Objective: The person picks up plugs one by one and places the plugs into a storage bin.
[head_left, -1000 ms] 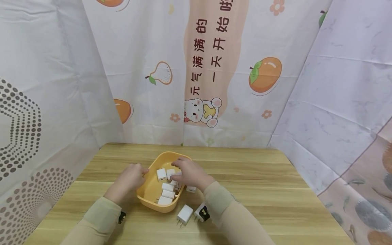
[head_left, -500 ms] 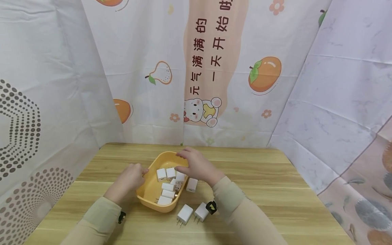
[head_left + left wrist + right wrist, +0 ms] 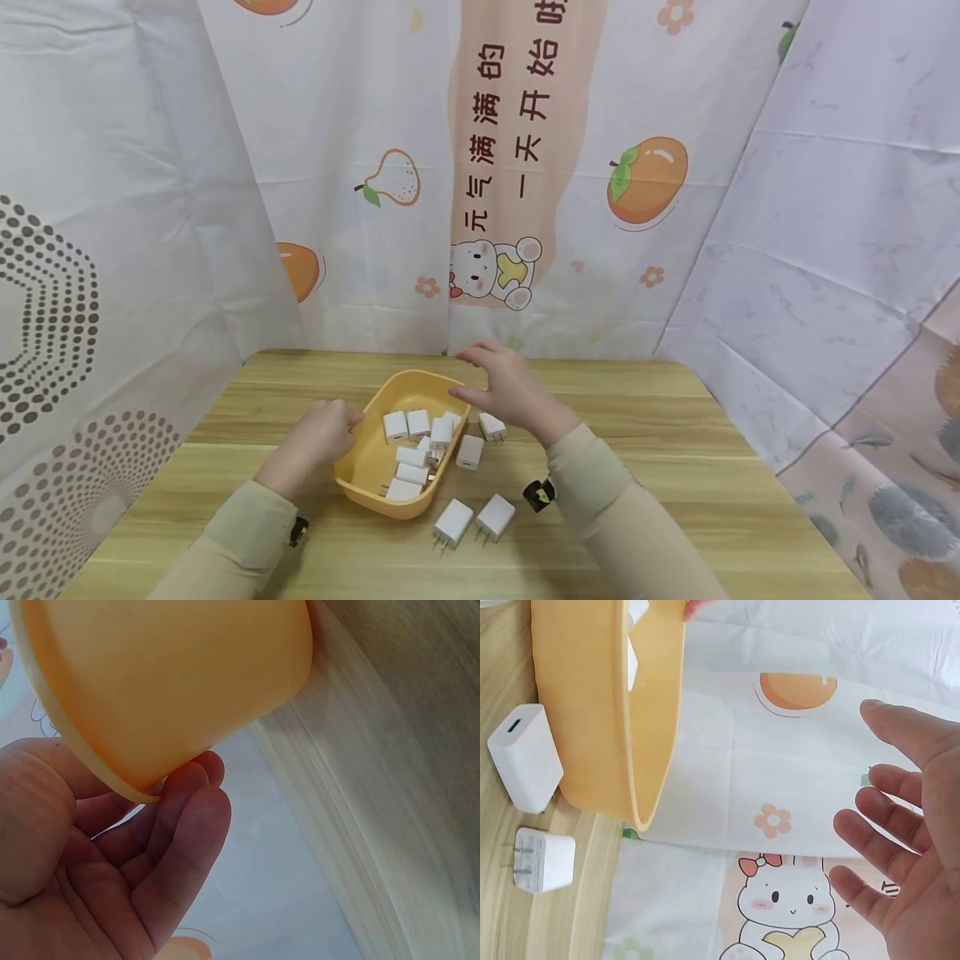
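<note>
My left hand (image 3: 322,429) pinches the left rim of a yellow plastic bin (image 3: 367,500). In the left wrist view the thumb is over the rim, and the curled fingers of the left hand (image 3: 112,877) are against the outer wall. Several white phone charger plugs (image 3: 405,489) lie in the bin, mostly toward its right side. Above the bin's far right corner is my right hand (image 3: 513,390), fingers spread and holding nothing. Below it on the table sits a white plug (image 3: 492,427) with its prongs showing, and another plug (image 3: 470,452) is beside the bin wall.
Two more plugs (image 3: 453,522) lie side by side on the wood-grain table (image 3: 637,500), in front of the bin and to its right. Printed curtains (image 3: 337,125) hang behind the table and on both sides.
My right hand has moved from over the plugs in the bin up and to the right, past the rim. Plugs it covered now show. The left hand and the bin have stayed put.
</note>
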Demonstrator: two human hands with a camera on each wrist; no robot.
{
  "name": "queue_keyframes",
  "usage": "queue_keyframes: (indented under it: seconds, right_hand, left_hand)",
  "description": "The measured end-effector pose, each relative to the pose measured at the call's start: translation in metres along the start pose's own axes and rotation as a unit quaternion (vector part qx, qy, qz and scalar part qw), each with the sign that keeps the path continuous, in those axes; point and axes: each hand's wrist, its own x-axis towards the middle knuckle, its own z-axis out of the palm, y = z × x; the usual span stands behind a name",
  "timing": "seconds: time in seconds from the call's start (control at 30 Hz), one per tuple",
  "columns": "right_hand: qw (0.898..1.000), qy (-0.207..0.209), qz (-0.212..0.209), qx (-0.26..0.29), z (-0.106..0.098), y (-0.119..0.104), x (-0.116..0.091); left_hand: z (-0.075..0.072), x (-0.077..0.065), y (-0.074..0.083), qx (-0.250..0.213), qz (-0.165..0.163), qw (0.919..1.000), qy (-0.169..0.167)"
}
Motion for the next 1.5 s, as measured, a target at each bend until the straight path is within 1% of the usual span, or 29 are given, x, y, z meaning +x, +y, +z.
queue_keyframes:
  seconds: [0.13, 0.27, 0.43, 0.53, 0.77, 1.0, 1.17, 1.33, 1.5]
  right_hand:
    - [1.0, 0.01, 0.017, 0.008, -0.008, 0.007, -0.006]
    - [1.0, 0.014, 0.027, 0.004, -0.013, 0.015, -0.011]
    - [0.999, 0.008, 0.037, 0.001, -0.017, 0.019, -0.017]
    - [0.999, 0.001, 0.044, -0.001, -0.019, 0.018, -0.02]
    - [0.999, -0.036, 0.03, -0.011, -0.02, 0.021, -0.029]
    - [0.997, -0.074, 0.026, -0.022, -0.022, 0.025, -0.037]
    - [0.996, -0.089, 0.016, -0.018, -0.025, 0.025, -0.042]
    - [0.993, -0.114, -0.001, -0.021, -0.026, 0.026, -0.047]
    - [0.99, -0.137, -0.008, -0.023, -0.027, 0.026, -0.053]
  left_hand:
    - [0.001, 0.001, 0.0, 0.002, -0.002, 1.0, 0.0]
    - [0.0, 0.001, 0.0, 0.003, 0.004, 1.0, 0.001]
    - [0.0, 0.001, 0.001, 0.012, 0.013, 0.9998, 0.003]
    - [0.0, 0.002, 0.001, 0.013, 0.013, 0.9998, 0.002]
    - [0.0, 0.003, 0.0, 0.01, 0.017, 0.9998, 0.002]
    - [0.001, 0.002, 0.001, 0.01, 0.017, 0.9998, 0.004]
    - [0.0, 0.002, 0.002, 0.004, 0.011, 0.9999, 0.001]
    - [0.0, 0.001, 0.0, 0.004, 0.008, 1.0, 0.001]
    - [0.001, 0.0, 0.0, 0.003, 0.005, 1.0, 0.002]
